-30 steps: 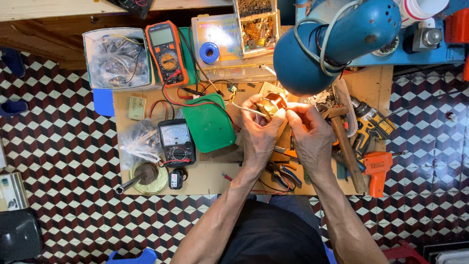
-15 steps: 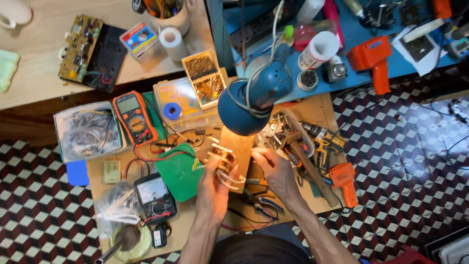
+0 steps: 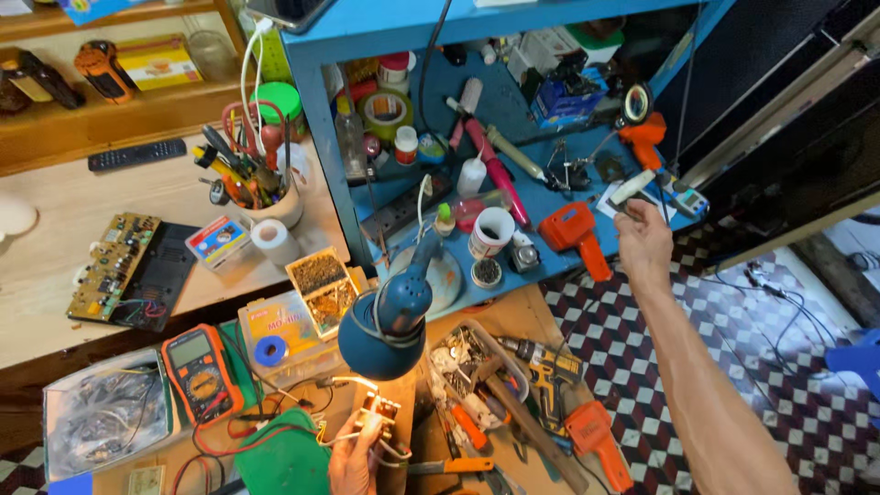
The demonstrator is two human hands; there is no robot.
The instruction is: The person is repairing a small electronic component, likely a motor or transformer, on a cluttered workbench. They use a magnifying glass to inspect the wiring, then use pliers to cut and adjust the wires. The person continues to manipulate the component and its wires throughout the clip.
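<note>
Head view: right hand (image 3: 642, 240) now off component (image 3: 380, 417).

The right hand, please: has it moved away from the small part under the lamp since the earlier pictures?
Yes. The right hand has left the small part and reached up to the blue shelf, while the left hand holds it.

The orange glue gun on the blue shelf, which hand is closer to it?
Right. The right hand reaches just right of the orange glue gun; the left hand is far below, under the blue lamp.
</note>
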